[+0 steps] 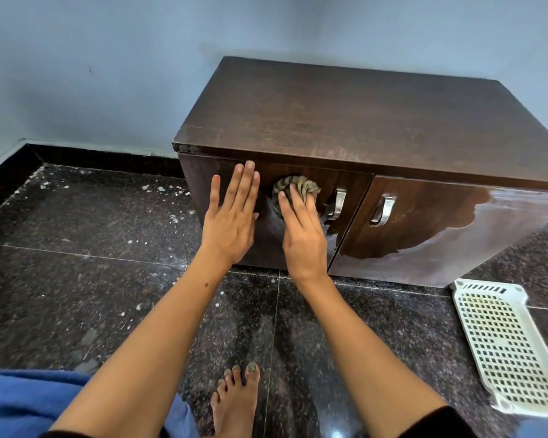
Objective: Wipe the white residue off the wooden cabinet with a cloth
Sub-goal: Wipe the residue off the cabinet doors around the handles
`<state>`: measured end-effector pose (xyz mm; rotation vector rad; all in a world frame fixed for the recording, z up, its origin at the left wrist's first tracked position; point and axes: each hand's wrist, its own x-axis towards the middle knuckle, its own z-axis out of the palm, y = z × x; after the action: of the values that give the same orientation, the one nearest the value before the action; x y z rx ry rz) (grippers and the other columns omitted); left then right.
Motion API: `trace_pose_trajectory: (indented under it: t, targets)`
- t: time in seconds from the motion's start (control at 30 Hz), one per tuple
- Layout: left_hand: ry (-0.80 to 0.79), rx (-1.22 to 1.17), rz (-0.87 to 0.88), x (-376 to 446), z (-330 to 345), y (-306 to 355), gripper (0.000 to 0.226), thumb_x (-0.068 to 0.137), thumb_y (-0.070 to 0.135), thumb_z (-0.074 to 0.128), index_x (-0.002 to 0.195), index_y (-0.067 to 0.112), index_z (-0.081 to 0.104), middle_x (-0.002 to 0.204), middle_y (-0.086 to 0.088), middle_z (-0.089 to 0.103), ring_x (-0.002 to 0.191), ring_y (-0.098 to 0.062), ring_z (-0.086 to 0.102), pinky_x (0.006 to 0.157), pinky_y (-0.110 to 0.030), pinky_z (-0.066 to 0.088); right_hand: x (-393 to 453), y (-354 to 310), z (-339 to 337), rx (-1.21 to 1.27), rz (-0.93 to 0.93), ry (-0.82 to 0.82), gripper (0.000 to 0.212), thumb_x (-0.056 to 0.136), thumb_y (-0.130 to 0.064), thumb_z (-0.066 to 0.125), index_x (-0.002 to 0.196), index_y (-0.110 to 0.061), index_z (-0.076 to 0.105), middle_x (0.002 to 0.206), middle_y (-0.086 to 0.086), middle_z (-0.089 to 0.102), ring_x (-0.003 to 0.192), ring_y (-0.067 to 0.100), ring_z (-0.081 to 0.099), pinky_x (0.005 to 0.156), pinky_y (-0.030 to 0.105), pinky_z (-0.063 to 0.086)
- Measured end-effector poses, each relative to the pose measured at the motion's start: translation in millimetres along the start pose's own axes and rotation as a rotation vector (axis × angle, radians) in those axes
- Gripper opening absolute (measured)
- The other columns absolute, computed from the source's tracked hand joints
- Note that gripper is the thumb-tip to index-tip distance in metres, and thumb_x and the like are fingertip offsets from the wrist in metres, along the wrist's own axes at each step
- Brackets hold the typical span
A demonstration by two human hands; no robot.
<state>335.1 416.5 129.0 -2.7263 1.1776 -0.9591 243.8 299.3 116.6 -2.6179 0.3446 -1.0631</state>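
The wooden cabinet (345, 121) stood on the dark speckled floor (76, 248) against a pale blue wall (108, 58), with its two doors facing the person. The left door (266, 241) and the right door (424, 222) each carried a metal handle: the left handle (337, 204) and the right handle (383, 210) sat close together near the centre seam.

The left hand (231, 216) lay flat against the left door, fingers straight and close together, thumb spread to the left. It held nothing.

The right hand (301, 229) pressed a bunched, striped cloth (295, 186) against the same door, just right of the left hand and just left of the left handle. Its fingers lay extended over the cloth; whether the thumb curled round the cloth could not be told. The cloth showed above and to the left of the fingertips.

A wet, glossy sheen covered the right door's right and lower parts. Pale smears (342, 153) marked the near edge of the cabinet's top surface.

White flecks (159, 189) were scattered on the floor to the left of the cabinet. A white perforated plastic basket (503, 349) lay on the floor at the right, near the cabinet's right corner. A bare foot (234, 403) rested on the floor at the near edge, beside blue fabric (29, 403) at the lower left.
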Motion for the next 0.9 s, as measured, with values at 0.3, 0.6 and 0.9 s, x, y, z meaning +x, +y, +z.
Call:
trace_pose_trajectory:
  t: [0.3,0.6,0.9]
  targets:
    - [0.034,-0.006,0.007,1,-3,-1,0.067,0.093,0.028,0.033,0.149,0.003,0.005,0.157,-0.013,0.005,0.145,-0.024,0.001,0.115,-0.049,-0.005,-13,-2,7,-0.014,-0.034,-0.092,0.057,0.076,0.017,0.056,0.130,0.002,0.053,0.137,0.014,0.051,0.130,0.037,0.043,0.107,0.042,0.033]
    - [0.014,-0.018,0.011,1,-4,-1,0.068,0.092,0.026,0.034,0.149,0.004,0.004,0.157,-0.013,0.000,0.146,-0.024,0.001,0.115,-0.049,-0.008,-22,8,14,-0.070,-0.147,-0.214,0.060,0.059,0.015,0.076,0.117,0.001,0.064,0.125,0.014,0.061,0.119,0.032,0.056,0.096,0.045,0.045]
    - [-0.001,-0.056,-0.015,-1,-6,2,0.075,0.088,0.020,0.043,0.149,0.003,0.004,0.157,-0.013,0.001,0.145,-0.026,0.000,0.115,-0.051,-0.003,-6,-9,8,-0.063,-0.160,-0.180,0.050,0.077,0.006,0.045,0.125,0.001,0.058,0.134,0.013,0.055,0.126,0.032,0.048,0.104,0.043,0.037]
